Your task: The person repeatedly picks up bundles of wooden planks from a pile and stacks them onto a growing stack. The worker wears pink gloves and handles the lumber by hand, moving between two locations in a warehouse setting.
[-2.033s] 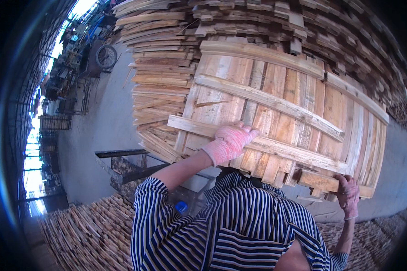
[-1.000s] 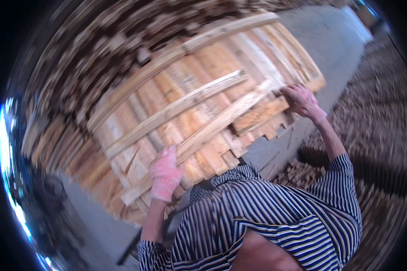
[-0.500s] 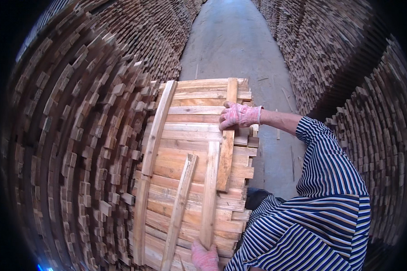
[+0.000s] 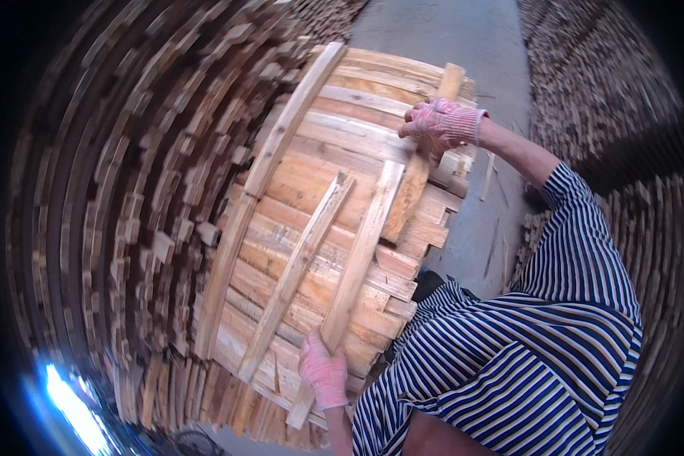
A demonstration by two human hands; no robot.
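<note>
Both my hands wear pink-and-white knit gloves. My left hand (image 4: 324,372) closes round the near part of a long pale wooden strip (image 4: 362,262), which lies slantwise over a layered stack of boards (image 4: 327,156). Farther off to the right, my right hand (image 4: 441,125) grips a darker orange wooden strip (image 4: 408,199) near the stack's right edge. Part of that strip is hidden under my glove. A shorter loose strip (image 4: 296,273) rests to the left of the pale one, with no hand on it. Two strips end to end, one of them a long batten (image 4: 295,118), run along the stack's left side.
A tall wall of stacked boards (image 4: 129,205) rises on the left, close to the stack. Another stacked wall (image 4: 608,83) stands on the right, across the grey floor aisle (image 4: 463,38). Wood scraps lie on the floor. Bright light (image 4: 76,410) shows at lower left.
The view has swung, so the stack now sits tilted and higher. My left hand shows more fully, around the pale strip. My right hand has stayed on the orange strip, which has shifted slightly.
</note>
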